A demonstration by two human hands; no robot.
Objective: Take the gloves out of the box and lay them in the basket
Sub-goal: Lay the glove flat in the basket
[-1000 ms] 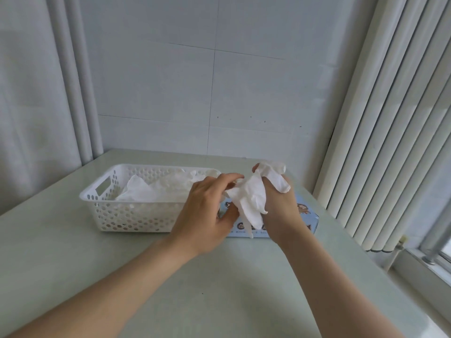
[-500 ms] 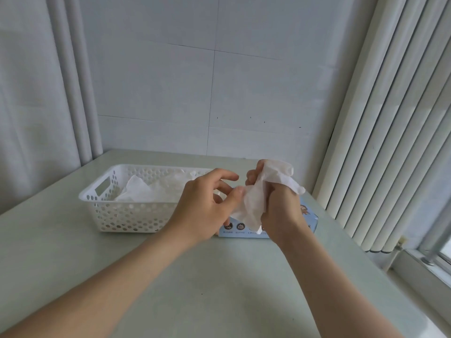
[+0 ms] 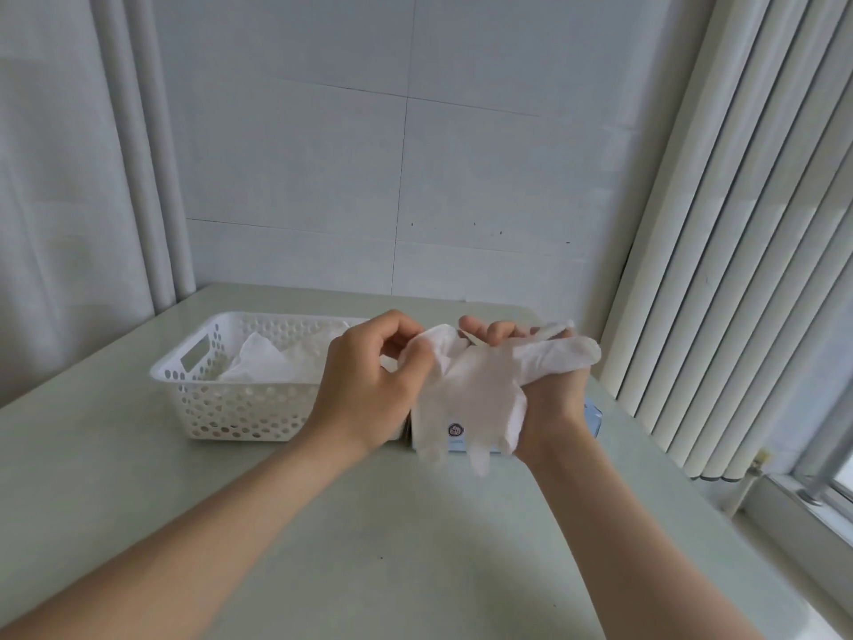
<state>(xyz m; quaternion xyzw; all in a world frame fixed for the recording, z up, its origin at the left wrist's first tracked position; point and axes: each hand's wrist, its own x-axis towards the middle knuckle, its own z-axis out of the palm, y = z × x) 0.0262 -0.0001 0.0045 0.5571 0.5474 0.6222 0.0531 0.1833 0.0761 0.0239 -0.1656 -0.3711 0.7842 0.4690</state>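
Observation:
Both hands hold a thin white glove [image 3: 475,390] in the air above the table. My left hand [image 3: 369,390] pinches its upper left edge. My right hand [image 3: 549,385] grips its other end, which drapes over my knuckles. The glove's fingers hang down, blurred. Behind it lies the blue glove box [image 3: 593,420], mostly hidden by the glove and my hands. A white perforated basket [image 3: 231,408] stands at the left with white gloves [image 3: 263,367] lying inside.
The pale green table [image 3: 369,547] ends at a right edge near the window sill. Vertical blinds [image 3: 738,270] hang at the right, a curtain [image 3: 69,200] at the left, and a tiled wall stands behind.
The crumpled glove has been pulled apart between my hands and now hangs spread out. My left hand moved from beside the glove to pinching its edge.

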